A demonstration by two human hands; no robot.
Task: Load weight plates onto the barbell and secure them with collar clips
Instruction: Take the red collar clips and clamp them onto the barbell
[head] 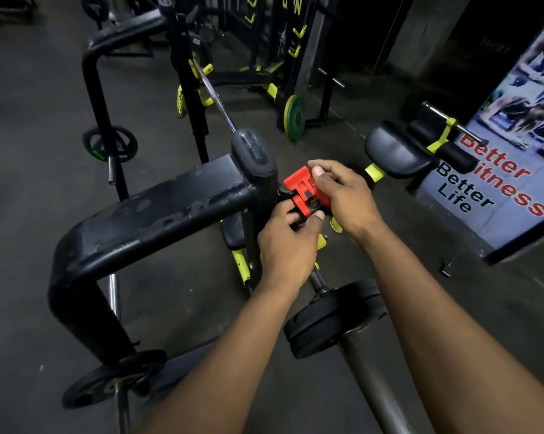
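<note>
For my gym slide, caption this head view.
Both hands hold a red collar clip above a barbell loaded with black plates.

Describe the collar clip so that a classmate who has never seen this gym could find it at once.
Find the thick black rack frame across the middle. Just right of its upright post, both hands, left and right, hold the collar clip. It is the only bright red thing among black and yellow gear.

Both hands, left and right, grip with curled fingers.

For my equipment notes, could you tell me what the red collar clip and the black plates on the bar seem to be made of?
Red collar clip: likely moulded plastic, given its matte, uniform red and blocky ribs. Black plates: probably rubber-coated, with a dull black surface and soft sheen; the core is not visible.
</note>
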